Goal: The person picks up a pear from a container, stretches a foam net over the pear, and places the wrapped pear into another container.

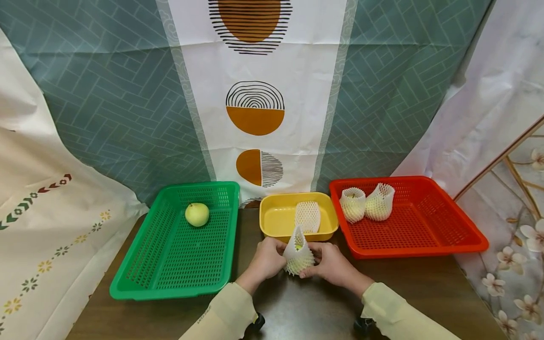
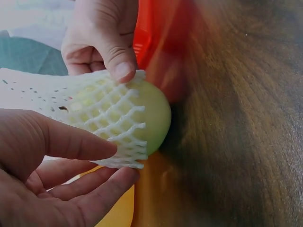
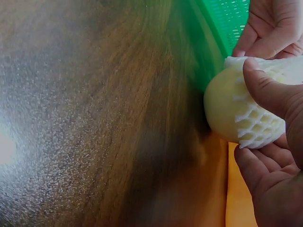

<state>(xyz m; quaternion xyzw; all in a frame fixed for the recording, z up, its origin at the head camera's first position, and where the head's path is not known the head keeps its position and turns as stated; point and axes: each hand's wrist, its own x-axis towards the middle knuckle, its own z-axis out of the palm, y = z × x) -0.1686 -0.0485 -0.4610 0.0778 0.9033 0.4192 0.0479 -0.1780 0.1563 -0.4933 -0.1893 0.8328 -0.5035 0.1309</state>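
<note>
A round pale yellow-green pear (image 2: 158, 111) stands at the front middle of the table, partly inside a white foam net sleeve (image 1: 299, 257). Its lower end shows bare below the sleeve's rim in both wrist views. On the left, my left hand (image 1: 268, 259) pinches the sleeve's edge between thumb and fingers. From the opposite side my right hand (image 1: 333, 265) holds the sleeve, its thumb (image 3: 265, 85) lying over the edge next to the pear. The sleeve's narrow top stands up above the fruit.
The green basket (image 1: 231, 245) at left holds one bare pear (image 1: 197, 215). Behind my hands, a yellow tray (image 1: 276, 222) holds flat white foam netting (image 1: 308, 216). At right, a red basket (image 1: 429, 236) holds two netted fruits (image 1: 352, 205). A patterned cloth (image 1: 255, 141) hangs behind.
</note>
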